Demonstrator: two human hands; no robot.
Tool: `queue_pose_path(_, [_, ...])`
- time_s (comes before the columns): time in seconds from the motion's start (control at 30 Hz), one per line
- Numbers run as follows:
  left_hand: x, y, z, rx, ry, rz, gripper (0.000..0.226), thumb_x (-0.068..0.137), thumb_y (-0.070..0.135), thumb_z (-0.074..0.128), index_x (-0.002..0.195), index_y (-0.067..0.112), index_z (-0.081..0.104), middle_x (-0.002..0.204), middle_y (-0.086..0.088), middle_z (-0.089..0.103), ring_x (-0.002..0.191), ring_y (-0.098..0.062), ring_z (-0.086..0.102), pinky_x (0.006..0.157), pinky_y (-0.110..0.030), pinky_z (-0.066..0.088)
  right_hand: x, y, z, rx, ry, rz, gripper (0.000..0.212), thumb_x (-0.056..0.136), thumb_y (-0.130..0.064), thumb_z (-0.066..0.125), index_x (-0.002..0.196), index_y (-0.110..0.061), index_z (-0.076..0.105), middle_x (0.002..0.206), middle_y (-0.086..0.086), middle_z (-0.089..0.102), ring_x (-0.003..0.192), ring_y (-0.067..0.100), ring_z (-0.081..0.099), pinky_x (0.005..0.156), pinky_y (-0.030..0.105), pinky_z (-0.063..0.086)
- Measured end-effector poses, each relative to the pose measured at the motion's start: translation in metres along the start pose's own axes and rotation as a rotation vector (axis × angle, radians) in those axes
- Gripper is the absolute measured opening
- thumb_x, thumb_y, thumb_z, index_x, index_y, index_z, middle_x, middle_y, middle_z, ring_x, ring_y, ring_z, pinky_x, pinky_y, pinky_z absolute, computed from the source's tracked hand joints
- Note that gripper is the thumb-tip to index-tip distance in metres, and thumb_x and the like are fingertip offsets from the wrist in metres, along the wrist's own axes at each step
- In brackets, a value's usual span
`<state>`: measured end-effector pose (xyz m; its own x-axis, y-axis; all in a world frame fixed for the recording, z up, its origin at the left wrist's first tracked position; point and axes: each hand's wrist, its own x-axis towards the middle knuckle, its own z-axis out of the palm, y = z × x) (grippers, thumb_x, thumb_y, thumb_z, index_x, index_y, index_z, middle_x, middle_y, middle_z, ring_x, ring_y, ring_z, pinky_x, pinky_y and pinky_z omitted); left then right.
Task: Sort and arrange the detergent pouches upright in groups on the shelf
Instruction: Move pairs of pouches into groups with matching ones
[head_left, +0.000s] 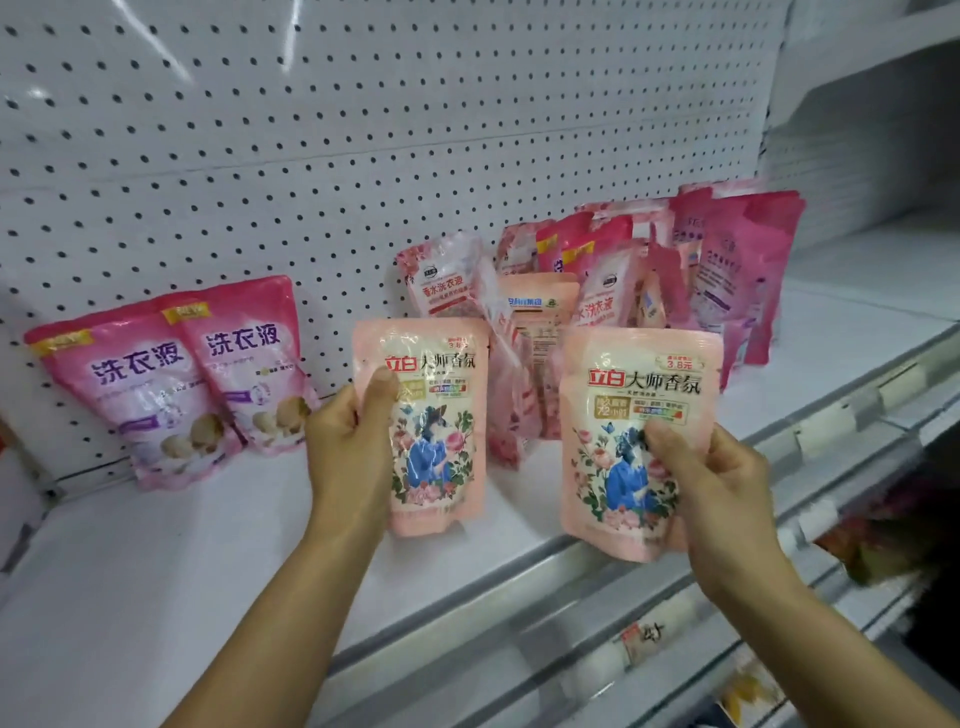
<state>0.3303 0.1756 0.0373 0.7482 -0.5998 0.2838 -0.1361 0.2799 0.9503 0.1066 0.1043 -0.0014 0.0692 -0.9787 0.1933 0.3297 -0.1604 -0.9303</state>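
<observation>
**While both hands are loaded, the unsorted heap is the weak spot**

Because each hand grips its own pouch, neither is free to steady anything that tips. Nearest the camera, the right hand (711, 483) is closed on the lower right side of a peach floral pouch (636, 441), held out over the front lip of the shelf (156, 561); if the pinch slackens, I judge it would drop past the price rail (810, 431) rather than land on the shelf. The left hand (348, 441) is clamped on the left edge of a matching peach pouch (441, 431), thumb across its face, above the shelf surface.

These two pouches look soft and glossy, liquid-filled and slightly wrinkled, printed with a figure in blue among roses. Set down carelessly, such slack bags would likely slump forward instead of standing.

Further back, two deeper pink pouches (171, 384) lean side by side against the pegboard back panel (311, 130), already grouped at the left. At the far right, a jumbled pile of pink pouches (649, 275) leans every way, some overlapping, some showing their backs. Pulling one out or brushing it with a forearm could topple the rest.
</observation>
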Motion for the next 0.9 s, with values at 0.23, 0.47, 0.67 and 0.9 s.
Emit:
queue_pose_path(0.23, [-0.101,0.005,0.093,-0.083,-0.034,-0.065,0.028,0.096,0.027,0.062,0.071,0.020,0.072,0.079,-0.006,0.078,0.077,-0.028,0.076,0.074,-0.047,0.061,0.012,-0.031,-0.120,-0.050,-0.047,-0.007,0.009,0.091,-0.015,0.062,0.090,-0.017,0.071,0.086,0.005,0.078,0.079,0.025,0.075,0.069,0.042,0.060])
queue_pose_path(0.47, [-0.182,-0.008,0.231,-0.173,-0.184,-0.230,0.019,0.095,0.022,0.062,0.083,0.012,0.073,0.080,-0.008,0.078,0.074,-0.023,0.076,0.065,-0.036,0.062,0.040,-0.072,-0.263,-0.095,0.000,0.019,0.009,0.091,-0.013,0.062,0.095,-0.012,0.071,0.087,0.007,0.078,0.080,0.026,0.075,0.070,0.043,0.060])
queue_pose_path(0.67, [-0.199,-0.016,0.345,-0.160,-0.354,-0.307,0.021,0.095,0.021,0.061,0.085,0.008,0.074,0.081,-0.010,0.078,0.072,-0.022,0.076,0.058,-0.029,0.060,0.092,-0.087,-0.354,-0.102,0.107,0.047,0.010,0.091,-0.015,0.062,0.095,-0.010,0.070,0.086,0.011,0.077,0.077,0.030,0.075,0.069,0.048,0.060])
queue_pose_path(0.9, [-0.156,-0.032,0.476,-0.102,-0.443,-0.230,0.024,0.095,0.025,0.060,0.080,0.010,0.072,0.072,-0.004,0.077,0.063,-0.014,0.075,0.049,-0.020,0.053,0.212,-0.088,-0.424,-0.132,0.102,-0.002,0.007,0.090,-0.014,0.063,0.091,-0.012,0.070,0.081,0.007,0.077,0.070,0.024,0.075,0.057,0.036,0.060])
